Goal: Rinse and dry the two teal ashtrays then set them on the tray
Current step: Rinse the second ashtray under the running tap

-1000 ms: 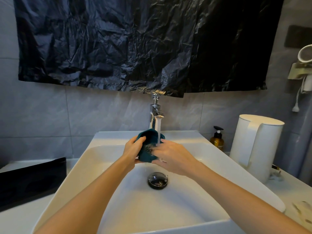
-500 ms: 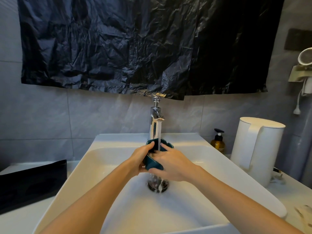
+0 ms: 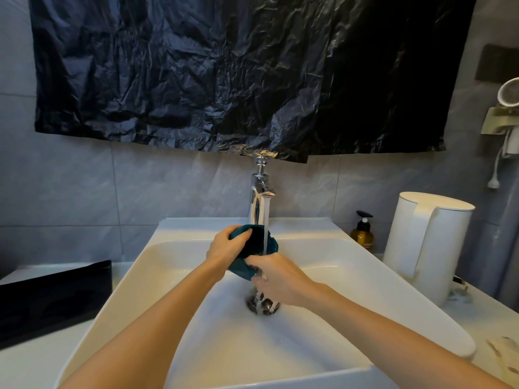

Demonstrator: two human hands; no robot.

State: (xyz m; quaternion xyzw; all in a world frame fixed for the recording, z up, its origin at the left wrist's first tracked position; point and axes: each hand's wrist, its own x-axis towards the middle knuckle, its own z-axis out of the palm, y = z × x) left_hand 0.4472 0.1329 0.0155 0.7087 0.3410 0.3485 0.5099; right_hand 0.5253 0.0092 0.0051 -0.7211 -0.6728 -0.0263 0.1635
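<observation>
A teal ashtray [image 3: 257, 242] is tilted under the running water from the chrome faucet [image 3: 259, 200], above the white sink [image 3: 174, 265]. My left hand [image 3: 226, 249] grips its upper left rim with curled fingers. My right hand [image 3: 276, 276] holds its lower right side, with water running over the fingers down to the drain [image 3: 262, 304]. The fingertips of my right hand are hidden against the ashtray. A dark tray [image 3: 53, 299] lies on the counter to the left of the sink. I see no other ashtray.
A white kettle [image 3: 427, 242] stands on the counter right of the sink, with an amber pump bottle [image 3: 362, 234] beside it. A black plastic sheet [image 3: 238, 71] hangs on the tiled wall above the faucet. A holder [image 3: 502, 119] is fixed to the right wall.
The ashtray has been turned under the stream. My right hand has slid down to its lower edge, and my left hand has shifted up onto the rim. The water keeps running.
</observation>
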